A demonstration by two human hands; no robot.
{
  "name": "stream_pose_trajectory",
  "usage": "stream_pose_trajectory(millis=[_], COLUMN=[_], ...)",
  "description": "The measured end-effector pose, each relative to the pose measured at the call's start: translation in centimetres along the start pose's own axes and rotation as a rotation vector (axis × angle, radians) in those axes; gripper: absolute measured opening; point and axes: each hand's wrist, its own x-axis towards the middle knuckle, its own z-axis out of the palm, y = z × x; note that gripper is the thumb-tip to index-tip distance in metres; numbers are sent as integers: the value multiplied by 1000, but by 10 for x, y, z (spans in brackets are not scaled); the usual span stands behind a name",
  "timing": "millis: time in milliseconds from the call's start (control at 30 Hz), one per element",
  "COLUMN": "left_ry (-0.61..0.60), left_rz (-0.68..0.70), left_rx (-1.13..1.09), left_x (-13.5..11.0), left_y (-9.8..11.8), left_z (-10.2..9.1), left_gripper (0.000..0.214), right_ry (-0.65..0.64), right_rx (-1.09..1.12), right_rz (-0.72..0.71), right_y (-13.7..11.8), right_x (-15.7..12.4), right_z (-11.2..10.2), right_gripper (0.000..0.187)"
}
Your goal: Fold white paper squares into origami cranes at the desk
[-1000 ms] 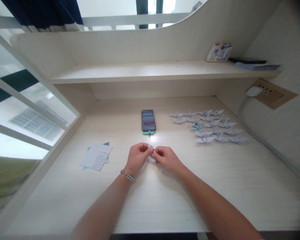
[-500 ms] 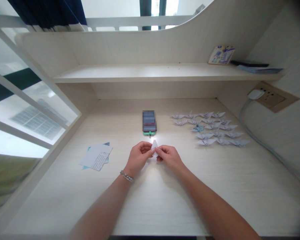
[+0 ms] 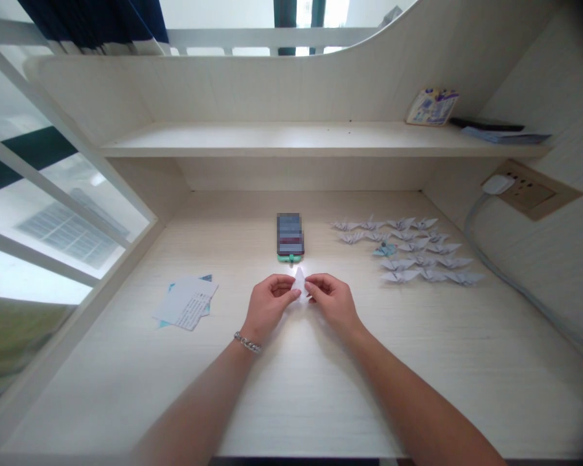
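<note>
A small piece of folded white paper [image 3: 299, 279], narrowing to a point at its far end, is held up between my hands over the middle of the desk. My left hand [image 3: 271, 303], with a chain bracelet [image 3: 247, 342] at the wrist, pinches its left side between thumb and fingers. On the other side, my right hand [image 3: 333, 300] pinches the right edge. Fingers cover the paper's lower part. Just beyond it lies a phone [image 3: 290, 234] with a green piece at its near end. Several folded paper cranes [image 3: 424, 260] sit in rows to the right, one of them blue [image 3: 385, 248].
Left of my hands lies a small stack of paper sheets [image 3: 187, 303], the top one with handwriting. A shelf [image 3: 252, 137] spans the back, bearing a colourful packet [image 3: 432, 107] and flat dark items. A cable [image 3: 505, 285] hangs from a wall socket [image 3: 534, 188] at right.
My right hand's fingers have shifted slightly up and right along the paper, and more of its white surface shows. My left hand keeps nearly the same hold.
</note>
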Motion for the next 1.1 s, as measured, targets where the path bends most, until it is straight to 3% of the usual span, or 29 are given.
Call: stream_pose_trajectory(millis=[567, 1100], left_ry=[9, -14], left_rz=[18, 40], left_rx=[-51, 42], left_x=[0, 0], left_y=[-1, -3], left_z=[0, -1], left_gripper=[30, 33], right_ry=[20, -12], right_rx=[-22, -39], right_rz=[-59, -68], right_y=[3, 3], right_x=[-1, -2], right_z=[2, 1], right_gripper=[24, 26])
